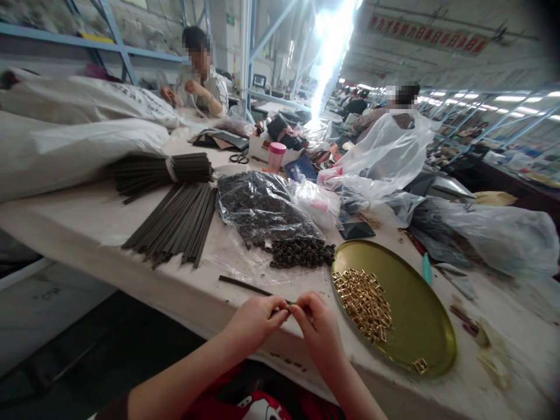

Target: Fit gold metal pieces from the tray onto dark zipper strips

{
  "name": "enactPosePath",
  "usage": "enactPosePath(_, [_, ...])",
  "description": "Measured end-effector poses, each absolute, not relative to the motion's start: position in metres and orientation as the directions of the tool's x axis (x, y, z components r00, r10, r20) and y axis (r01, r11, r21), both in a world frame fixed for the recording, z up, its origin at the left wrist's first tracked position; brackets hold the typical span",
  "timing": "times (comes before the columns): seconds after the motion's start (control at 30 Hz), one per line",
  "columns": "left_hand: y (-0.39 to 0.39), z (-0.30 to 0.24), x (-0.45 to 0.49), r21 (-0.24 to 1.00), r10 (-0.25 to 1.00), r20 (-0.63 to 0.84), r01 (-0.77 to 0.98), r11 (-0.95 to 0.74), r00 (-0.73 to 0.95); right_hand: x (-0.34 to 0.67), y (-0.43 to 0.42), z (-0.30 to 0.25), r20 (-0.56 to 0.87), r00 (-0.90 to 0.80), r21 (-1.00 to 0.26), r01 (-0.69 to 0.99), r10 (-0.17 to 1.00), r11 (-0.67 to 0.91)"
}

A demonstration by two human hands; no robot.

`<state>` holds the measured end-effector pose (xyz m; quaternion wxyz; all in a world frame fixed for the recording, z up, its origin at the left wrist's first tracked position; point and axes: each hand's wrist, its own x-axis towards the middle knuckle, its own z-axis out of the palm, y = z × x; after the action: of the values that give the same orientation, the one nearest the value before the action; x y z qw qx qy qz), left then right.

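My left hand is closed in a pinch on a thin dark strap, whose free end sticks out to the left over the table. Close beside it, my right hand pinches at the strap's other end; whether a small part sits between those fingertips is hidden. To the right, a round gold tray carries a heap of small gold buckles, with a few lying apart near its front rim. Beyond my hands lies a pile of small dark loops, spilling from a clear plastic bag.
Loose dark straps lie fanned out at the left, behind them a tied bundle. White sacks fill the far left. A pink-lidded jar, scissors and plastic bags stand farther back. A person sits across the table.
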<state>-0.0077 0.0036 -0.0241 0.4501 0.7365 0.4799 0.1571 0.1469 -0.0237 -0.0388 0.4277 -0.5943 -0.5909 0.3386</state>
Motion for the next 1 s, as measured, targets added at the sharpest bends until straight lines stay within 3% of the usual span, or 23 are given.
enactPosePath(0.2, [0.002,-0.023,-0.009,0.823,0.839,-0.191,0.549,-0.146,0.509,0.143,-0.026,-0.040,-0.068,0.057,-0.985,0.155,0.996,-0.076])
enactPosePath(0.3, [0.002,-0.022,-0.007,0.840,0.844,-0.191,0.528,-0.124,0.501,0.144,-0.026,-0.041,-0.070,0.059,-0.985,0.155,0.996,-0.078])
enactPosePath(0.57, [-0.008,-0.025,0.004,0.888,0.915,-0.131,0.455,-0.063,0.381,0.135,-0.028,-0.058,-0.065,0.259,-0.983,0.148,0.964,-0.107])
enactPosePath(0.73, [-0.008,-0.031,0.005,0.887,0.937,-0.143,0.460,-0.021,0.319,0.129,-0.034,-0.058,0.147,0.262,-0.930,0.366,0.954,0.043])
enactPosePath(0.83, [-0.006,-0.032,0.003,0.883,0.933,-0.176,0.468,0.009,0.315,0.129,-0.037,-0.051,0.229,0.192,-0.908,0.396,0.954,0.138])
enactPosePath(0.93, [-0.008,-0.031,0.000,0.893,0.926,-0.159,0.450,-0.013,0.342,0.129,-0.035,-0.051,0.165,0.229,-0.936,0.342,0.959,0.079])
enactPosePath(1.0, [-0.010,-0.030,-0.002,0.901,0.920,-0.144,0.433,-0.030,0.364,0.130,-0.032,-0.054,0.040,0.263,-0.972,0.235,0.964,-0.024])
